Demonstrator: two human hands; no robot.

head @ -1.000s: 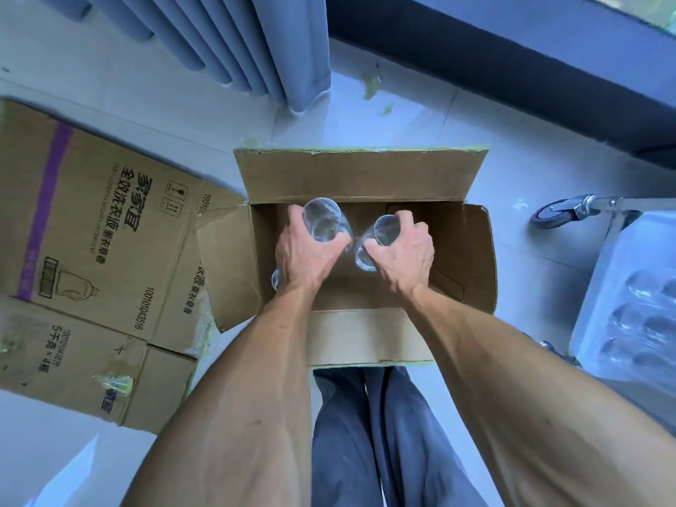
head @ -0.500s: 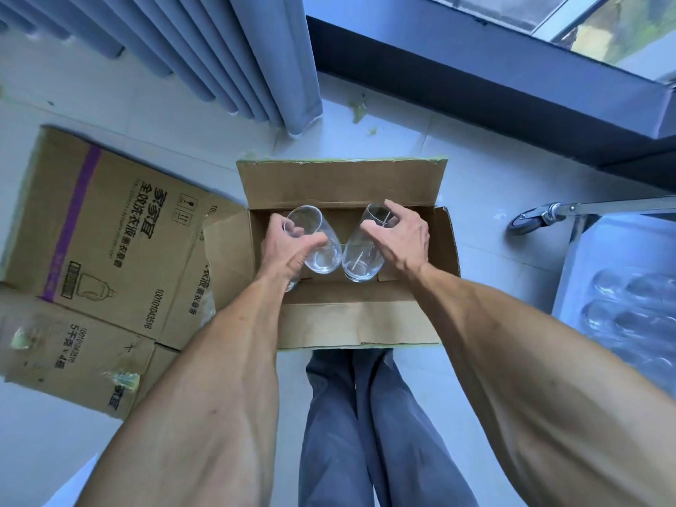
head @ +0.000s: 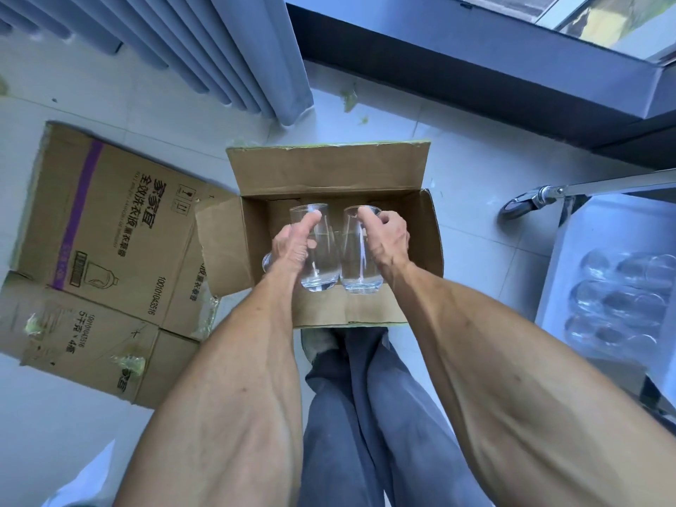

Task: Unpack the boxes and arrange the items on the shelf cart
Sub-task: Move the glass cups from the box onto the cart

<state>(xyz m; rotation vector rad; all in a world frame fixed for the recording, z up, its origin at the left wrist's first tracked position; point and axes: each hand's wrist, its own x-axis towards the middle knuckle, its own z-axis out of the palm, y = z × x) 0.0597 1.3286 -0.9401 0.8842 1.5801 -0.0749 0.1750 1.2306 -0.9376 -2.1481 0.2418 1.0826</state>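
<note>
Centre of frame: the left hand [head: 292,243] grips a clear glass [head: 317,250] at the rim, thumb curled over the lip; a second glass edge [head: 266,263] shows behind this hand, and whether the hand also holds it cannot be told. The right hand [head: 387,236] pinches the rim of another clear glass [head: 356,261]. Both glasses are upright, side by side, above the open cardboard box [head: 329,170]. At the right edge, the shelf cart [head: 585,232] carries several glasses [head: 622,298]. A flattened printed carton [head: 102,228] lies at left.
</note>
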